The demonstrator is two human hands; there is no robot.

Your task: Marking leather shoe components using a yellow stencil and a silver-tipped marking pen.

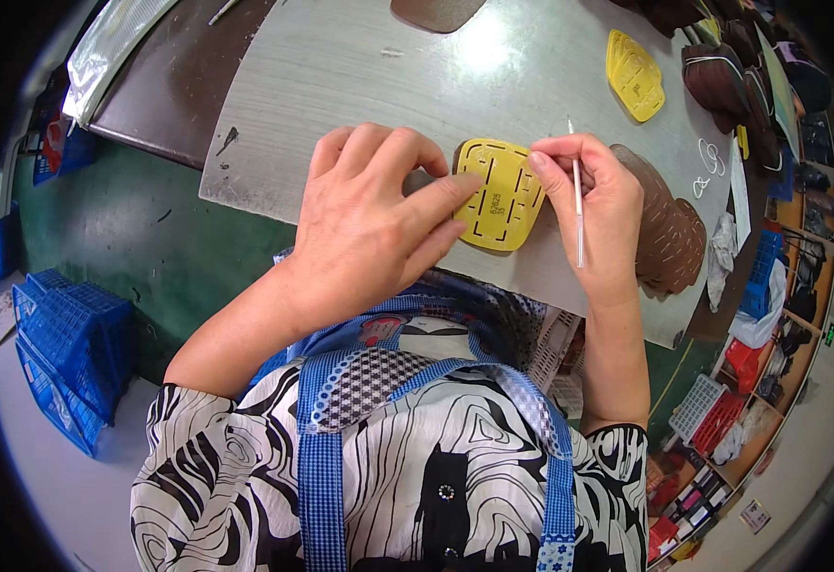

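A yellow slotted template (499, 195) with rounded corners lies at the near edge of the grey work board. A sliver of brown material shows beneath its upper left rim. With its index finger and thumb on the template's left side, my left hand (360, 210) holds it in place; the other fingers are bent. My right hand (603, 214) grips a thin silver pen (579, 214) and its fingertips meet the template's right edge. Just right of that hand sits a fanned stack of brown cut pieces (665, 224), partly hidden by the hand.
The grey board (312, 86) rests on a dark table (164, 91). More yellow templates (636, 76) lie at the far right, near dark brown bundles (717, 81) and white thread loops (708, 167). A brown piece (438, 11) is at the far edge. Blue crates (73, 353) stand lower left.
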